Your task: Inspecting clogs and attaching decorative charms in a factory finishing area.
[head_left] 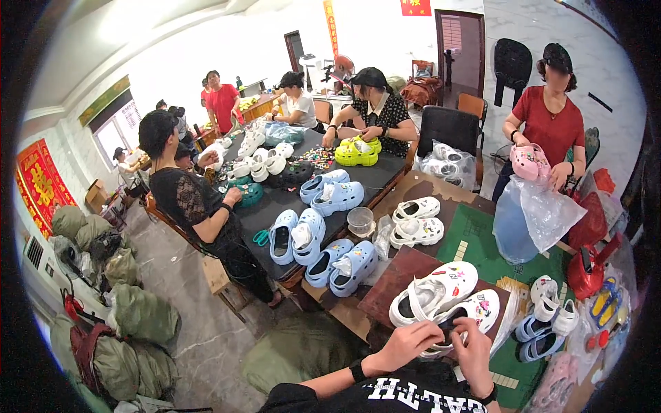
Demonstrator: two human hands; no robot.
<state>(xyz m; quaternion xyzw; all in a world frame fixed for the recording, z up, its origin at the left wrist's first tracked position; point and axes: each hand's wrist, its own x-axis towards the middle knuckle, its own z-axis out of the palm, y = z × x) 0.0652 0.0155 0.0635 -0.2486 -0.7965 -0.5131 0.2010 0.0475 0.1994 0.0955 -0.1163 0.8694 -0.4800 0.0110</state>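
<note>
A pair of white clogs with colourful charms lies in front of me. The left white clog [451,283] has crumpled white paper inside. The right white clog [484,308] is partly covered by my hands. My left hand [415,342] comes in from the lower edge, fingers bent in a pinch at this clog's opening. Beside it, my right hand [474,350] is closed too, its fingertips close to the left hand's. Something small and dark shows between them; what it is I cannot make out. Both wrists wear dark bands.
Under the clogs is a reddish-brown board [385,296]. Beyond stand more white clogs [417,233], a clear tub [361,221] and light blue clogs [352,267]. A person at right holds a pink clog [529,162] over a plastic bag [537,213]. Other people sit around the dark table [275,206].
</note>
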